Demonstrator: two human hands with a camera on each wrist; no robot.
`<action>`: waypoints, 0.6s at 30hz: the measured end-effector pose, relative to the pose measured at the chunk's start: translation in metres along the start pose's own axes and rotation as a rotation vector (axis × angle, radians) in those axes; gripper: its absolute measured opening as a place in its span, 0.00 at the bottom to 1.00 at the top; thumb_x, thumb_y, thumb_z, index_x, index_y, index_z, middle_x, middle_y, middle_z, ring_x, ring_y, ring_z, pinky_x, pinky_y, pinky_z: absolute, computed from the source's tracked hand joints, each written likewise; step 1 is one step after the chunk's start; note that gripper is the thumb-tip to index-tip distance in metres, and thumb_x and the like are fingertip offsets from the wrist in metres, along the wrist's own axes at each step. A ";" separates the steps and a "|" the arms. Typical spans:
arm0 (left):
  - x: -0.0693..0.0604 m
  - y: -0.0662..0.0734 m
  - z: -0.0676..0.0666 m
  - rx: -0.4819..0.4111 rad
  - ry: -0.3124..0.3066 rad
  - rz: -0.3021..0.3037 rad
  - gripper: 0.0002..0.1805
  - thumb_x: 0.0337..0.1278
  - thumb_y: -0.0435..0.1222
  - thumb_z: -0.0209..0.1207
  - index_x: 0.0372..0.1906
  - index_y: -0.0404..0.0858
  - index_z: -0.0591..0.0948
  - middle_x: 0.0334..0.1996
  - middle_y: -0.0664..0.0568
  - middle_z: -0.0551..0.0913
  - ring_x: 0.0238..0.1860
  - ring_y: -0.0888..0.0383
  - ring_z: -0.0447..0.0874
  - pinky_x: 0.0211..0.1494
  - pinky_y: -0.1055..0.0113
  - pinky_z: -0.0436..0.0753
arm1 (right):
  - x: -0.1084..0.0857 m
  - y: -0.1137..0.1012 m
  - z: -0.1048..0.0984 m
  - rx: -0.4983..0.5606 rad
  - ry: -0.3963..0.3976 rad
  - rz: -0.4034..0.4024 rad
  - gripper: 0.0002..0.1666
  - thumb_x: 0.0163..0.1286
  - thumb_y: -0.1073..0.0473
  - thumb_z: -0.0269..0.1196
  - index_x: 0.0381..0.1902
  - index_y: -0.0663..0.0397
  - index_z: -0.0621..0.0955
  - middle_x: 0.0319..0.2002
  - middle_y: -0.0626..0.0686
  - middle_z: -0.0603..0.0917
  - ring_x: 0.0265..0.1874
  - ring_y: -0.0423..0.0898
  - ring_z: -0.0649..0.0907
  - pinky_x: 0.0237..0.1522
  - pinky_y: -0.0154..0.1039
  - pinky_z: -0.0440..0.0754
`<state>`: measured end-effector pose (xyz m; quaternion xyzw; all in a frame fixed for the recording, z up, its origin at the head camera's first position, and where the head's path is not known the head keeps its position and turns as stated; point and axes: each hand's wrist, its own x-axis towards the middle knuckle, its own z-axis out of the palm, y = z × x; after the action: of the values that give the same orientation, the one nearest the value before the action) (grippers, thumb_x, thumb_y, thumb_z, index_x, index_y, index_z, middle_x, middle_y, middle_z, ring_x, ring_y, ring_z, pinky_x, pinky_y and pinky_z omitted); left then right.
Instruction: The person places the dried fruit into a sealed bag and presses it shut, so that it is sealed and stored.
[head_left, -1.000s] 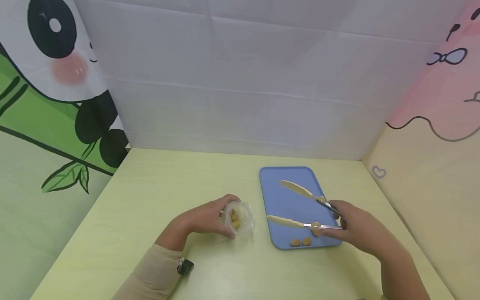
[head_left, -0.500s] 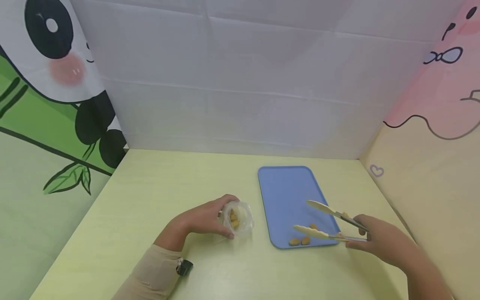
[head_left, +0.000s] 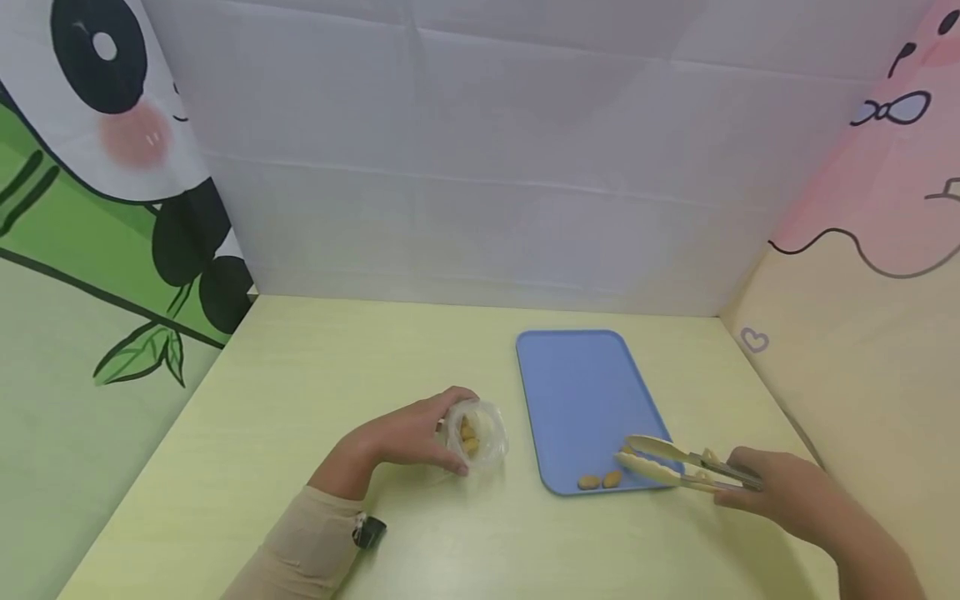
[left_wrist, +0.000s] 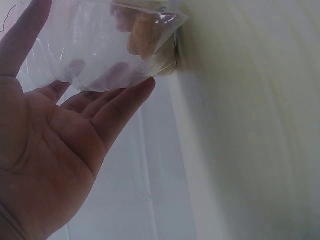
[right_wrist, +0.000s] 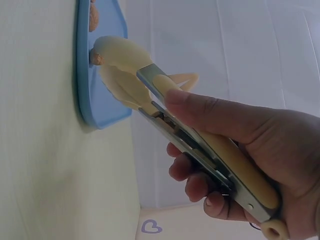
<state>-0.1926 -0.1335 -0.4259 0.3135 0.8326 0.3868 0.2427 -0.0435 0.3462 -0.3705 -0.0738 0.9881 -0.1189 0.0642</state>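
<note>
Tongs [head_left: 678, 454] are reaching in over the near right corner of the tray [head_left: 577, 383], their tips pointing left and slightly toward the far edge, their handles running out past the right edge into the right hand [head_left: 787, 496]. Their long axis is lying nearly crosswise to the tray's long sides. The two tips are standing a little apart, and a piece [right_wrist: 96, 57] is showing just at them; whether they are pinching it I cannot tell, since a tip is covering part of it. The right hand is gripping the tongs, thumb pressing along one arm, fingers curling round the other; in the head view those fingers are mostly hiding beneath. Two brown pieces [head_left: 600, 481] are lying side by side along the tray's near edge.

Left of the tray, the left hand [head_left: 412, 433] is holding a clear bag [head_left: 491, 437] on the table [head_left: 450, 546], thumb and fingers curving round its sides. Its mouth is facing up, with more pieces showing inside, too overlapped to count. The left wrist view is cutting off the bag's top.
</note>
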 end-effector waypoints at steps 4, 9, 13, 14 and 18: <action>0.000 0.000 0.000 0.002 -0.003 0.001 0.50 0.38 0.50 0.77 0.68 0.55 0.61 0.56 0.51 0.75 0.51 0.56 0.73 0.56 0.57 0.74 | -0.002 0.003 0.001 -0.027 0.034 -0.025 0.18 0.57 0.37 0.69 0.29 0.35 0.73 0.18 0.34 0.66 0.19 0.31 0.64 0.23 0.31 0.63; 0.002 -0.002 0.000 0.003 -0.004 0.004 0.50 0.39 0.50 0.77 0.68 0.55 0.61 0.55 0.52 0.75 0.50 0.57 0.73 0.55 0.57 0.74 | -0.003 0.004 0.002 -0.034 0.021 -0.016 0.17 0.58 0.36 0.68 0.29 0.34 0.73 0.18 0.33 0.67 0.19 0.31 0.64 0.23 0.31 0.63; 0.003 -0.003 0.001 0.001 -0.005 0.009 0.50 0.38 0.50 0.77 0.69 0.55 0.61 0.55 0.51 0.75 0.50 0.57 0.73 0.55 0.57 0.74 | -0.003 0.005 0.002 -0.036 0.019 -0.007 0.16 0.59 0.36 0.67 0.29 0.34 0.74 0.18 0.34 0.67 0.19 0.31 0.64 0.23 0.32 0.63; 0.003 -0.003 0.001 -0.001 -0.005 0.010 0.50 0.38 0.50 0.77 0.69 0.54 0.61 0.55 0.51 0.75 0.51 0.57 0.73 0.55 0.57 0.74 | -0.003 0.005 0.002 -0.034 0.026 -0.008 0.16 0.59 0.37 0.67 0.29 0.34 0.74 0.18 0.34 0.67 0.19 0.31 0.64 0.23 0.32 0.63; 0.004 -0.004 0.001 -0.005 -0.005 0.009 0.50 0.38 0.51 0.77 0.69 0.55 0.61 0.56 0.51 0.75 0.51 0.57 0.73 0.56 0.57 0.74 | -0.001 0.005 0.003 -0.015 0.063 -0.021 0.15 0.61 0.39 0.67 0.30 0.33 0.73 0.18 0.33 0.67 0.19 0.30 0.64 0.23 0.31 0.62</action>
<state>-0.1957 -0.1316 -0.4302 0.3177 0.8296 0.3889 0.2439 -0.0423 0.3504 -0.3745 -0.0806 0.9897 -0.1142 0.0310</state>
